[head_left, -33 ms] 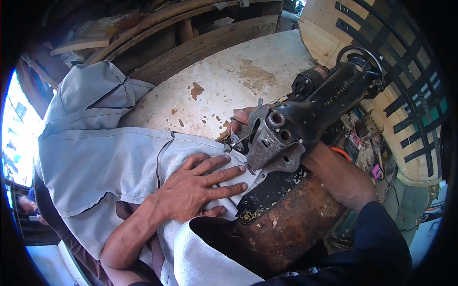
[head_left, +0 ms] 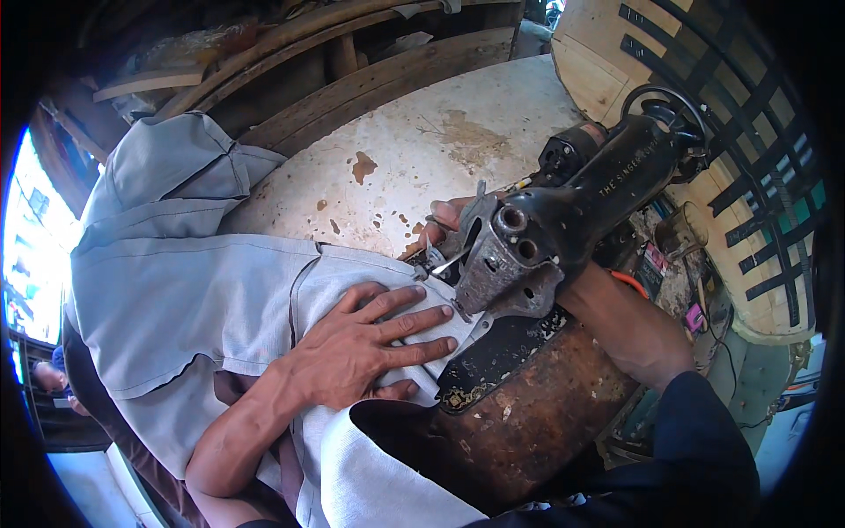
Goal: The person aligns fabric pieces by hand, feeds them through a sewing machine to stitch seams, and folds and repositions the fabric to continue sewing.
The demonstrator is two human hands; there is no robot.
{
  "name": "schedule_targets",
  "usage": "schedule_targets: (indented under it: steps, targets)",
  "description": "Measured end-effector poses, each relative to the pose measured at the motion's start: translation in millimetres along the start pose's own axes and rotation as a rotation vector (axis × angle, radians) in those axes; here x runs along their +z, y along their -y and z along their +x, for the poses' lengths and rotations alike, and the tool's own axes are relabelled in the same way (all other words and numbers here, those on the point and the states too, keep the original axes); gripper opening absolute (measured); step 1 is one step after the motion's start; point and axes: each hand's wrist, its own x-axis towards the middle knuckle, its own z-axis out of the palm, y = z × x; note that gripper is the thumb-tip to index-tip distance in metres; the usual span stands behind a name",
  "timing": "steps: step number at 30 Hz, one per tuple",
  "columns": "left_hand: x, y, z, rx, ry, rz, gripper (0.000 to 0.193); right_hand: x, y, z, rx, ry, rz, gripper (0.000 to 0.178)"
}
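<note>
My left hand (head_left: 356,352) lies palm down with fingers spread on light grey cloth (head_left: 202,290). Its fingertips are close to the worn metal head of a black sewing machine (head_left: 607,189). The cloth runs up to the machine's needle area, where a shiny slim metal part shows; the needle tip is hidden. My right forearm passes beneath the machine's arm. Behind the head, only a few bent fingers of my right hand (head_left: 437,224) show, drawn close together near the cloth's far edge. What they hold, if anything, is hidden.
A black motor (head_left: 572,150) sits behind the machine. The tabletop (head_left: 352,176) is pale and stained. At right stand a glass jar (head_left: 682,227) and a wooden panel with black straps (head_left: 607,75). A rusty brown curved surface (head_left: 537,414) lies nearest me. Wooden shelving (head_left: 387,84) borders the back.
The shiny metal part by the needle has shifted slightly in position. Both hands and the cloth look the same.
</note>
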Motion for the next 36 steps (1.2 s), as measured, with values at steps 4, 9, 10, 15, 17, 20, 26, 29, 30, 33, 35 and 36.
schedule_targets:
  steps: [4, 9, 10, 15, 17, 20, 26, 29, 30, 33, 35, 36]
  targets:
    - [4, 2, -1, -0.022, -0.042, -0.051, 0.068, 13, 11, 5, 0.021, 0.052, 0.065, 0.038]
    - [5, 1, 0, -0.011, -0.043, -0.04, 0.068, 29, 16, 6, 0.103, -0.168, 0.141, 0.042]
    - [5, 0, 0, -0.013, -0.044, -0.043, 0.068, 27, 11, 6, 0.051, -0.168, 0.136, 0.043]
    - [8, -7, -3, -0.032, -0.044, -0.049, 0.064, 48, 45, 7, 0.053, -0.135, 0.268, 0.051]
    - [7, -14, -4, -0.084, -0.058, -0.021, 0.063, 52, 59, 9, 0.203, -0.093, 0.416, 0.053]
    - [9, -39, 3, -0.203, -0.015, 0.059, 0.067, 32, 40, 10, 0.086, 0.267, 0.704, 0.055]
    - [32, -117, 25, -0.547, -0.175, 0.007, 0.08, 17, 30, 9, -0.126, 0.141, 0.525, 0.045]
    - [42, -152, 39, -0.663, -0.204, 0.031, 0.081, 4, 14, 16, -0.159, 0.14, 0.214, 0.036]
    - [43, -158, 43, -0.682, -0.216, 0.038, 0.081, 3, 14, 17, -0.151, 0.078, 0.05, 0.033]
    - [46, -157, 44, -0.764, -0.269, 0.001, 0.081, 11, -16, 32, -0.065, 0.142, 0.524, 0.029]
    - [52, -156, 50, -0.791, -0.314, -0.067, 0.082, 15, -21, 19, -0.142, 0.001, 0.446, 0.027]
    - [55, -157, 55, -0.771, -0.299, -0.005, 0.082, 19, -13, 12, -0.15, -0.002, 0.444, 0.027]
